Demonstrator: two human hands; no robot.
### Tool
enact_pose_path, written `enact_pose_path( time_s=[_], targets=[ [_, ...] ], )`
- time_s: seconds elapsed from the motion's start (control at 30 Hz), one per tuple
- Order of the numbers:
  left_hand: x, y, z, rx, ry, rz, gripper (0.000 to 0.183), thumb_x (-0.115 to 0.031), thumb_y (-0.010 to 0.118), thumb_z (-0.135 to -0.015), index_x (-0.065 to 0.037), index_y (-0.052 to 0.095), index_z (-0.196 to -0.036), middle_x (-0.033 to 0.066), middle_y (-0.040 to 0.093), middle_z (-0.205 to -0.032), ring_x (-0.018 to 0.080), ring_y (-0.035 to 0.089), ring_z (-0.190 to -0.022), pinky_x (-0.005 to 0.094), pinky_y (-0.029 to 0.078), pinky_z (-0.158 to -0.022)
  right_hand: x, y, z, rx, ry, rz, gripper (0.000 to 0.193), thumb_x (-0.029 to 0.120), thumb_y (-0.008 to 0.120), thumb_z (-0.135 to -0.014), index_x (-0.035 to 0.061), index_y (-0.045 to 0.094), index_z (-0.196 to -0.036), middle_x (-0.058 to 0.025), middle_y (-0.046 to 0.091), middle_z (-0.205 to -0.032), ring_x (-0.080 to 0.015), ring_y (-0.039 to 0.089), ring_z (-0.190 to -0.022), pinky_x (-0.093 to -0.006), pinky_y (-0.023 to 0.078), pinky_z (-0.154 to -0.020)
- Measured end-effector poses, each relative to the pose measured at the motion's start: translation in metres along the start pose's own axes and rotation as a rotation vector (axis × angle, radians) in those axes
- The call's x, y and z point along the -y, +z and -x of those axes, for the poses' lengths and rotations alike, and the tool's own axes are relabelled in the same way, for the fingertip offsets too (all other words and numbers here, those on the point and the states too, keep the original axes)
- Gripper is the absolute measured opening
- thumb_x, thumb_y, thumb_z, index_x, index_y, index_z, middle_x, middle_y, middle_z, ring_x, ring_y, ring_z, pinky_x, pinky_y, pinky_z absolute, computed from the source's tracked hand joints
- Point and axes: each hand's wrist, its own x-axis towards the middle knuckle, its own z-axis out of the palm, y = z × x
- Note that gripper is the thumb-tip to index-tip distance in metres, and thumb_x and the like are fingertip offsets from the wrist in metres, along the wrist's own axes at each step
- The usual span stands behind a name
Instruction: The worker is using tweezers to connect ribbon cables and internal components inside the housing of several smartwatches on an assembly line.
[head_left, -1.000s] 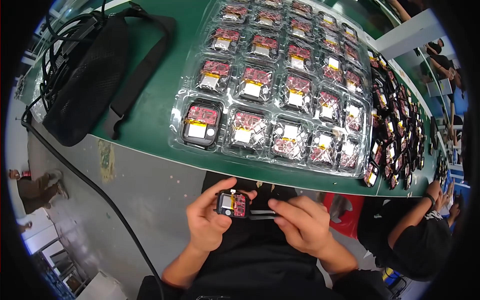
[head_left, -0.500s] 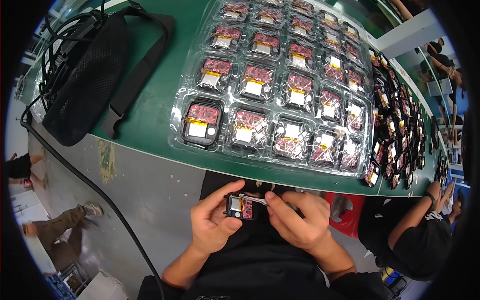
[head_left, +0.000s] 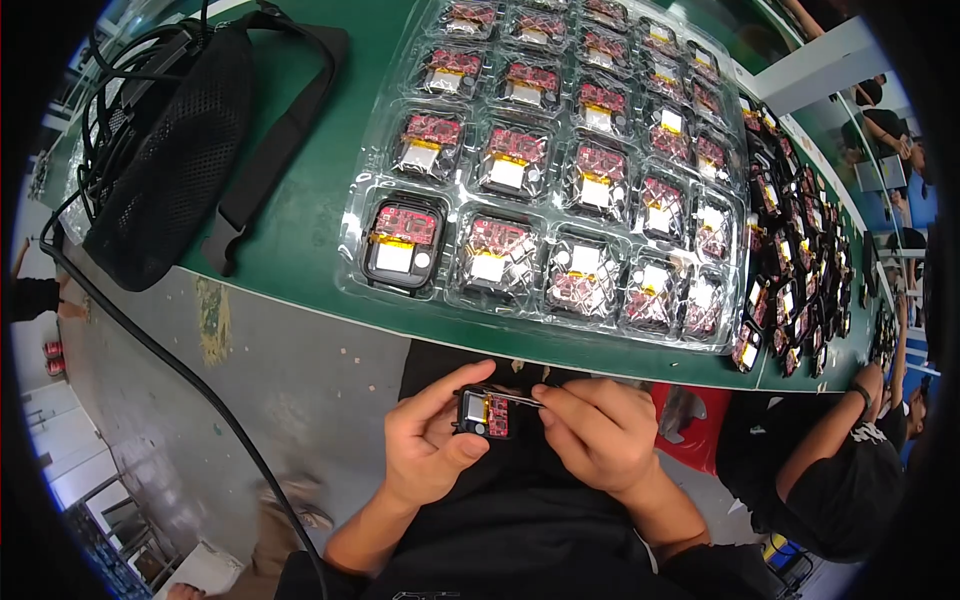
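Between the thumb and fingers of my left hand [head_left: 428, 432] is a small black smartwatch case [head_left: 486, 414], its inside facing up. A red circuit board, a silver-white battery block and a strip of yellow tape show in it. My right hand [head_left: 606, 432] pinches a pair of thin metal tweezers [head_left: 522, 400], whose tips reach over the upper part of the case. Whether the tips touch anything inside is too small to tell. Both hands are in front of the green table's [head_left: 290, 285] near edge, over my dark clothing.
A clear plastic tray [head_left: 352, 240] on the table holds rows of similar open watch cases [head_left: 404, 245]. More cases lie heaped [head_left: 800, 250] to its right. A black mesh bag [head_left: 180, 165] and black cable [head_left: 180, 370] are at left. A co-worker's arm [head_left: 825, 435] is at right.
The watch case has shifted slightly to the right in my left hand. My right fingers and the tweezers have turned a little. At lower left, a passer-by has moved.
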Motion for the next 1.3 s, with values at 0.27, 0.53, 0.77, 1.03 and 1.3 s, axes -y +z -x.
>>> enact_pose_path(
  time_s=[0.27, 0.53, 0.77, 1.03, 1.3],
  targets=[
    [0.002, -0.004, 0.000, 0.038, 0.022, -0.046, 0.073, -0.027, 0.080, -0.088, 0.013, 0.048, -0.139, 0.0173, 0.068, -0.115, 0.0160, 0.064, -0.103, 0.0282, 0.050, -0.093, -0.003, -0.002, -0.001, 0.044, 0.104, -0.126, 0.019, 0.002, 0.076, -0.075, 0.0031, 0.076, -0.093, -0.0082, 0.067, -0.081, -0.0197, 0.064, -0.063, -0.0301, 0.050, -0.056],
    [-0.001, -0.003, 0.001, 0.042, 0.002, -0.040, 0.073, -0.026, 0.080, -0.087, 0.013, 0.047, -0.139, 0.0181, 0.067, -0.117, 0.0170, 0.063, -0.105, 0.0291, 0.049, -0.095, 0.001, -0.002, 0.000, 0.088, 0.082, -0.053, 0.021, 0.006, 0.077, -0.073, 0.0045, 0.074, -0.094, -0.0058, 0.064, -0.080, -0.0205, 0.064, -0.064, -0.0322, 0.052, -0.058],
    [-0.002, -0.005, -0.002, 0.085, 0.010, -0.031, 0.067, -0.018, 0.078, -0.089, 0.013, 0.046, -0.140, 0.0192, 0.065, -0.120, 0.0174, 0.063, -0.108, 0.0297, 0.047, -0.098, -0.003, -0.005, 0.000, 0.054, 0.090, -0.082, 0.020, 0.005, 0.077, -0.074, 0.0038, 0.074, -0.093, -0.0072, 0.066, -0.082, -0.0215, 0.065, -0.065, -0.0326, 0.052, -0.059],
    [-0.004, -0.006, -0.005, 0.114, 0.016, -0.084, 0.068, -0.017, 0.079, -0.088, 0.013, 0.047, -0.140, 0.0176, 0.065, -0.121, 0.0160, 0.062, -0.107, 0.0284, 0.048, -0.095, -0.002, -0.004, 0.000, 0.062, 0.053, -0.037, 0.023, 0.005, 0.077, -0.073, 0.0040, 0.073, -0.096, -0.0064, 0.064, -0.080, -0.0208, 0.064, -0.063, -0.0322, 0.052, -0.055],
    [-0.009, 0.004, 0.000, 0.063, -0.053, -0.005, 0.068, -0.019, 0.076, -0.091, 0.013, 0.045, -0.142, 0.0143, 0.066, -0.115, 0.0126, 0.061, -0.100, 0.0256, 0.048, -0.090, 0.000, 0.004, 0.009, -0.039, -0.058, 0.097, 0.028, 0.005, 0.077, -0.070, 0.0032, 0.073, -0.098, -0.0038, 0.063, -0.079, -0.0155, 0.060, -0.058, -0.0288, 0.049, -0.049]
  ],
)
